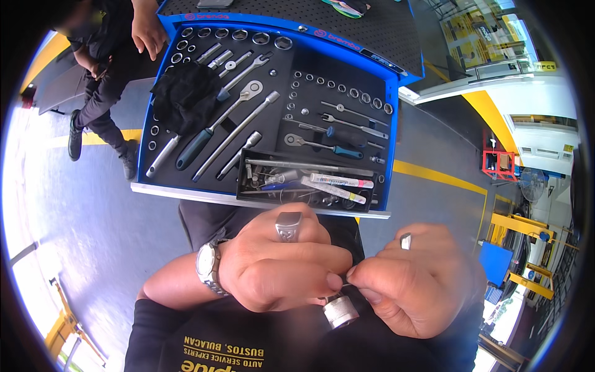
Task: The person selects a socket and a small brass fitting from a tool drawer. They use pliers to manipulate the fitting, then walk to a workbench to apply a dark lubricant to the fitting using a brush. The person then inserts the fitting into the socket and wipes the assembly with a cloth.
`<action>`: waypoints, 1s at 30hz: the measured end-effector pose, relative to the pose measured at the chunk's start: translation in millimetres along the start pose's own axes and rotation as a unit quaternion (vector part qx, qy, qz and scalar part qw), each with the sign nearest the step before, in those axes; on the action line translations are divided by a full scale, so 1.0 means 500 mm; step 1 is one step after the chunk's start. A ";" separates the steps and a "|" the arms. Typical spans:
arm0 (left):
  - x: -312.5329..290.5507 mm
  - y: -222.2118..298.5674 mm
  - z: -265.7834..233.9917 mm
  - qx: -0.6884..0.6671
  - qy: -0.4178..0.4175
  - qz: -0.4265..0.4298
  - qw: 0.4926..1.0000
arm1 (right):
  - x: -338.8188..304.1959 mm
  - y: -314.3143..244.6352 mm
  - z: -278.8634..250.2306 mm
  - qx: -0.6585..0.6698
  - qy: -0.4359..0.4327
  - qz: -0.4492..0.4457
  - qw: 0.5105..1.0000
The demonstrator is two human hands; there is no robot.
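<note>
Both my hands are close together in front of my dark shirt, below the drawer's front edge. My left hand (282, 260) is closed, its thumb and finger pinching. Below its fingertips hangs a short silver metal cylinder (340, 311) with a knurled band, like a socket; its upper part is hidden by the fingers. My right hand (415, 285) is closed in a pinch beside it, fingertips almost meeting the left ones. A thin sliver shows between the two thumbs, too small to name.
Ahead, an open blue tool drawer (393, 133) holds sockets, ratchets (251, 91), wrenches and a black cloth (186, 96). A black bin (243, 186) with paint markers (341, 180) sits at its front. At the upper left are a person (102, 74) and a hand (147, 31) by the cabinet.
</note>
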State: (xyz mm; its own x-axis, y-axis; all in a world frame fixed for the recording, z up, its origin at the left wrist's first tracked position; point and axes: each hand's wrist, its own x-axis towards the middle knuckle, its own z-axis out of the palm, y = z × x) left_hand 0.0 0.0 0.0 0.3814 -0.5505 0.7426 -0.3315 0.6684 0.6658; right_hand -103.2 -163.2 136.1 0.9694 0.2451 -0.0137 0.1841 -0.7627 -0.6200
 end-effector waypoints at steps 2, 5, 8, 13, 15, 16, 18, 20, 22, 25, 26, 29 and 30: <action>-0.004 0.000 0.000 0.014 0.005 -0.009 1.000 | 0.000 0.001 0.004 -0.011 0.004 0.005 1.000; -0.007 0.002 -0.006 0.063 -0.015 -0.040 0.997 | 0.004 0.008 0.031 -0.046 0.093 -0.041 0.994; 0.019 0.013 0.001 0.120 0.007 -0.025 0.992 | 0.003 -0.002 0.034 -0.079 0.095 -0.030 0.992; 0.010 0.004 0.009 0.183 0.002 -0.034 0.983 | 0.002 0.001 0.040 -0.001 0.045 0.051 0.998; 0.004 0.003 0.008 0.213 -0.005 -0.054 0.976 | 0.008 0.012 0.045 0.098 0.032 0.108 0.989; 0.005 0.002 0.009 0.242 0.000 -0.052 0.969 | 0.014 0.017 0.045 0.145 0.022 0.143 0.979; 0.007 0.004 -0.002 0.252 -0.015 -0.060 0.966 | 0.020 0.017 0.048 0.190 0.014 0.192 0.963; -0.005 -0.006 0.009 0.255 0.039 -0.034 0.966 | 0.017 0.014 0.069 0.165 0.058 0.171 0.970; -0.005 -0.009 0.007 0.257 0.056 -0.045 0.964 | 0.015 0.027 0.089 0.107 0.091 0.114 0.983; -0.009 -0.011 0.008 0.233 0.095 -0.056 0.966 | 0.019 0.034 0.104 -0.003 0.126 0.002 0.992; -0.006 -0.011 0.005 0.228 0.103 -0.048 0.967 | 0.021 0.031 0.107 -0.013 0.132 -0.024 0.991; 0.005 -0.009 -0.004 0.223 0.091 -0.032 0.970 | 0.019 0.030 0.139 -0.100 0.211 -0.094 0.968; 0.005 -0.004 -0.014 0.229 0.067 -0.036 0.970 | 0.021 0.034 0.142 -0.120 0.221 -0.111 0.962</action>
State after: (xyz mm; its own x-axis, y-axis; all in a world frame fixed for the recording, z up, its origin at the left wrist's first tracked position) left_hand 7.6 1.1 -0.1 0.5168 -0.4966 0.6974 -0.6374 0.3206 0.7006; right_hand -101.3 -130.8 69.7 0.8666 0.1801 0.4653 0.3750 -0.8502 -0.3695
